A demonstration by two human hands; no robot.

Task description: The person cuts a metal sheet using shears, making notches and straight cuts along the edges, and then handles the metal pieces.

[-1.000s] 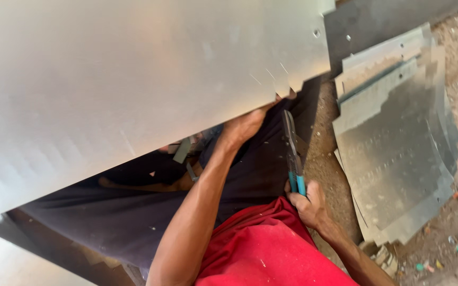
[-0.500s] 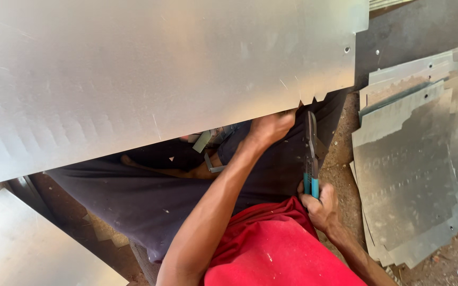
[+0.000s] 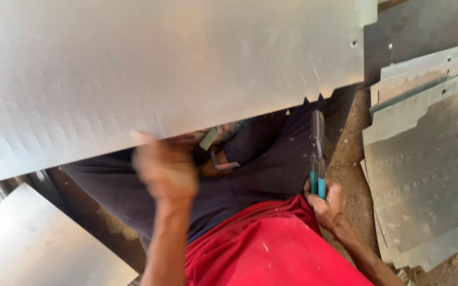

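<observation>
Across the upper frame, a galvanised sheet (image 3: pixel 160 69) is steadied at its lower edge by the blurred left hand (image 3: pixel 166 167), grip indiscernible. At lower right, blue-handled tin snips (image 3: pixel 317 153) are clasped shut in the right hand (image 3: pixel 327 204), tips near the notched edge.

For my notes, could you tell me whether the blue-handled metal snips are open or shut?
Shut: the blue-handled metal snips show blades together, handles side by side.

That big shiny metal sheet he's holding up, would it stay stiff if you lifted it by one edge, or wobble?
The metal sheet looks thin and wide, so it would probably flex and wobble. Its lower edge near the snips is cut into jagged notches, likely sharp to grip. The left hand steadies that edge, which suggests it needs support. Its smooth surface may be slippery.
</observation>
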